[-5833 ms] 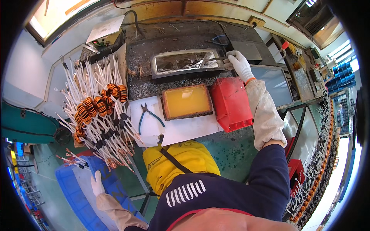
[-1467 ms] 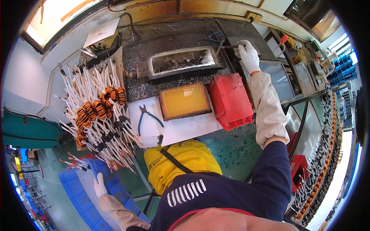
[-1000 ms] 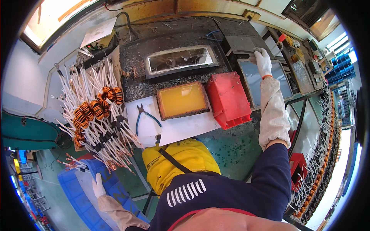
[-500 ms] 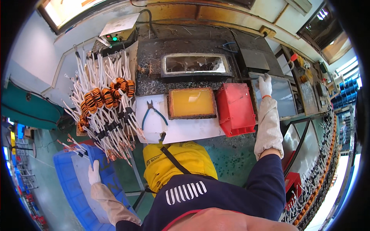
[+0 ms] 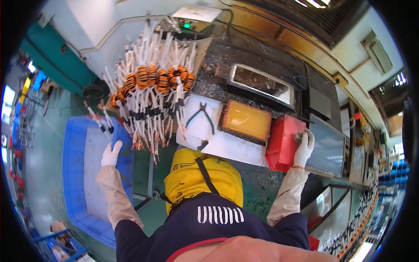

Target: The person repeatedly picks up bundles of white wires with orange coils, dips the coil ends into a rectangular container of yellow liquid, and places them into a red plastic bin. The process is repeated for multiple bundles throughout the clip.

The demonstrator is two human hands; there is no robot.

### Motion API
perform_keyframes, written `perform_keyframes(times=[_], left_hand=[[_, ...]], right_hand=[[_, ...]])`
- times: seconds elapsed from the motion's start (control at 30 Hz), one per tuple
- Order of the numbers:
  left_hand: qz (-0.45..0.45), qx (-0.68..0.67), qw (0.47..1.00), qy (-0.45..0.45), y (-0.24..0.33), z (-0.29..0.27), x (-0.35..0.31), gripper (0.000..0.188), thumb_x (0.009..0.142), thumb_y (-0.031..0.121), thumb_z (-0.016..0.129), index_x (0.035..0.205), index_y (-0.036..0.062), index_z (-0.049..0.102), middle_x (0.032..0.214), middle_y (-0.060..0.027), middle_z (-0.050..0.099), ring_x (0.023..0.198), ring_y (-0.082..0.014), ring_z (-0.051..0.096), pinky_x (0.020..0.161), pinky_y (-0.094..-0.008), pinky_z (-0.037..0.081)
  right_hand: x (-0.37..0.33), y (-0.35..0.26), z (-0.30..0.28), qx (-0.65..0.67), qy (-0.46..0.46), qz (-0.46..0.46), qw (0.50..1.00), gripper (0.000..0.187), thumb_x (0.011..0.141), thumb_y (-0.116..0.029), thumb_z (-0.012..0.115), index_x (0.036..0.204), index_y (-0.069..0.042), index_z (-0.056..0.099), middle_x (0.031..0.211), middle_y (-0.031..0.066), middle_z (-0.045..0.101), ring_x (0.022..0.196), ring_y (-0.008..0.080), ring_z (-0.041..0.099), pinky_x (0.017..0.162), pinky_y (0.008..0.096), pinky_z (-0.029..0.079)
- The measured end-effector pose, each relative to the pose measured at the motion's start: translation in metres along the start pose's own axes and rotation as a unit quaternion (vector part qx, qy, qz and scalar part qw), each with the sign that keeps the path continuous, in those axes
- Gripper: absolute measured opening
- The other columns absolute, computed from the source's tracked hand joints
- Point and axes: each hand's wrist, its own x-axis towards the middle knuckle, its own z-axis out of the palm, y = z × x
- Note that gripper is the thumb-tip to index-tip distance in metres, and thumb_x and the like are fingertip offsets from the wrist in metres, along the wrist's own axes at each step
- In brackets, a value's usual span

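My right hand [image 5: 304, 147], in a white glove, is at the right side of a red plastic bin [image 5: 279, 153]. Its thumb lies against the bin and the fingers are on the outer side, gripping the edge. My left hand [image 5: 111, 153], also gloved, hangs over the blue crate [image 5: 75, 174] with its fingers stretched and nothing visible in them. Close beyond it, a few white leads with copper ends [image 5: 104, 122] stick up at the crate's far edge. A yellow-filled tray [image 5: 247, 121] sits left of the red bin.
Orange-and-black wound coils [image 5: 162, 81] with white leads crowd the bench's left. Teal-handled cutters [image 5: 201, 118] lie on white paper [image 5: 227, 147]. A long metal-rimmed trough [image 5: 262, 85] is behind the yellow tray. A grey panel [image 5: 325, 146] lies to the right, and a control box [image 5: 194, 19] stands behind.
My right hand has come back from over the grey panel to the red bin's edge. My left hand stays over the blue crate. The whole view has turned.
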Motion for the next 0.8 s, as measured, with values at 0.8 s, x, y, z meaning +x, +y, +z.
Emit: perform_keyframes(times=[0.8], left_hand=[[0.037, -0.139, 0.989, 0.034, -0.063, -0.009, 0.002, 0.058, 0.09, 0.055, 0.056, 0.119, 0.0055, 0.063, 0.105, -0.0081, 0.066, 0.096, -0.0166, 0.06, 0.087, -0.0294, 0.045]], right_hand=[[-0.006, -0.006, 0.006, -0.078, -0.046, -0.031, 0.995, 0.029, 0.099, -0.022, 0.053, 0.12, -0.003, 0.057, 0.089, 0.0018, 0.064, 0.065, 0.0056, 0.05, 0.057, 0.0199, 0.041]])
